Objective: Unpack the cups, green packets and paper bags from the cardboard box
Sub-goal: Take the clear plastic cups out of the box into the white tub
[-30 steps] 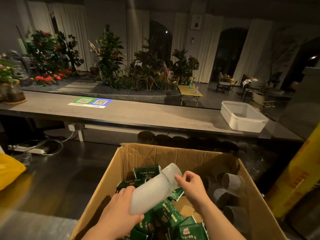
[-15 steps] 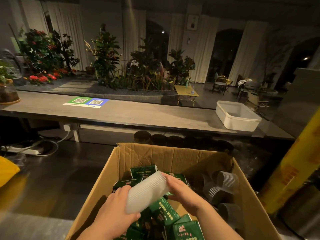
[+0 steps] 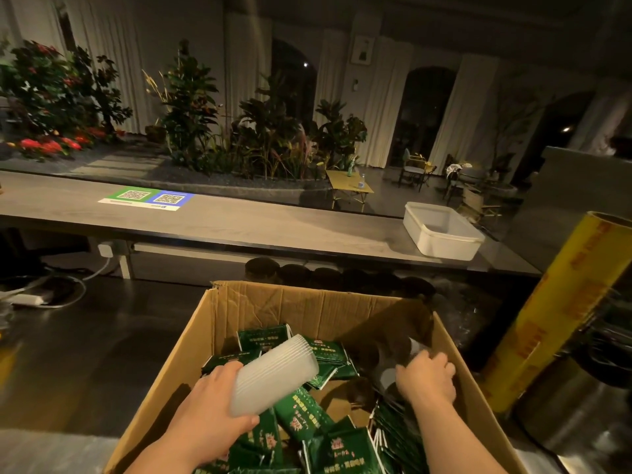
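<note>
The left hand (image 3: 212,405) grips a nested stack of clear cups (image 3: 273,374), fingers over the top and thumb underneath. It holds the stack tilted just above the green packets (image 3: 302,410) that fill the cardboard box (image 3: 273,304). Keep this grip firm and near the base, as thin nested cups probably flex and slide apart. The right hand (image 3: 425,378) reaches down into the corner to the right of the stack, onto dark cups (image 3: 386,374); blur hides whether its fingers grip one. Seat the fingers round a whole cup before lifting, and clear the box wall. Beyond both hands, the counter (image 3: 239,230) beside the white tub (image 3: 441,234) looks a suitable set-down place. No paper bags are identifiable.
</note>
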`<state>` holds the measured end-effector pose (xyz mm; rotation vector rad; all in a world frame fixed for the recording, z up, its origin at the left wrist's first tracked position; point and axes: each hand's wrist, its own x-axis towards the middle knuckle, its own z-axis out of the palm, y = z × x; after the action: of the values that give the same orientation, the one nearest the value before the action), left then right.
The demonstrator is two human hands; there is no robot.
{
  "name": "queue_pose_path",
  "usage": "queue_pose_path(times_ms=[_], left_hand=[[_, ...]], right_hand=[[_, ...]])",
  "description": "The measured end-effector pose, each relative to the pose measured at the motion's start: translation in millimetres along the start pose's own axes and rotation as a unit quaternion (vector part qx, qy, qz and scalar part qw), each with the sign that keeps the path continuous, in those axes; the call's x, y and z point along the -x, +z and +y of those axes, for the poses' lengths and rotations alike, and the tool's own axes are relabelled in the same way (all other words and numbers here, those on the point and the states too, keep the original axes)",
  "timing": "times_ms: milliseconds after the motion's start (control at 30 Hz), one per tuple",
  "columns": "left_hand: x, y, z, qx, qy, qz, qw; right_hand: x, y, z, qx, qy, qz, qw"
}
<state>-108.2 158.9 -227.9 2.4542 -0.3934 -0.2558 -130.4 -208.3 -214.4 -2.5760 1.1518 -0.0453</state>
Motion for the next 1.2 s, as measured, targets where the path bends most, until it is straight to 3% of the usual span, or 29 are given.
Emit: queue_pose_path(times_ms=[200,333,400,567,733,800,967,1200], left_hand=[[2.8,-0.5,0.7,0.003,0.002,-0.012,1.0],[1.6,-2.0,2.5,0.006,0.0,-0.008,1.0],[1.0,-1.6,3.5,0.01,-0.002,-0.009,1.0],[1.5,-2.2,6.5,0.001,-0.001,-0.005,1.0],[3.0,-0.4,7.3,-0.002,0.002,-0.006,1.0],[3.7,0.0,7.4,-0.001,0.003,-0.008,1.0],[2.4,1.3,2.2,0.004,-0.007,-0.012,1.0],[1.5,4.1,2.4,0.015,0.001,-0.043,0.999]], right_hand=[[-9.5,13.4,1.1,-0.154,0.064,-0.001,0.986],[-10.8,19.1,-1.5,-0.381,0.161,0.027,0.91],[-8.8,16.7,-3.8,-0.418,0.165,0.053,0.892],[8.8,-0.3,-20.7,-0.458,0.007,0.032,0.888],[45.0,-2.5,-43.8,-0.461,-0.161,-0.112,0.866],[55.9,3.7,-49.2,-0.464,-0.188,-0.165,0.85],[54.1,10.4,-47.6,-0.476,-0.218,-0.213,0.825],[45.5,7.5,-39.4,-0.465,-0.197,-0.234,0.831]])
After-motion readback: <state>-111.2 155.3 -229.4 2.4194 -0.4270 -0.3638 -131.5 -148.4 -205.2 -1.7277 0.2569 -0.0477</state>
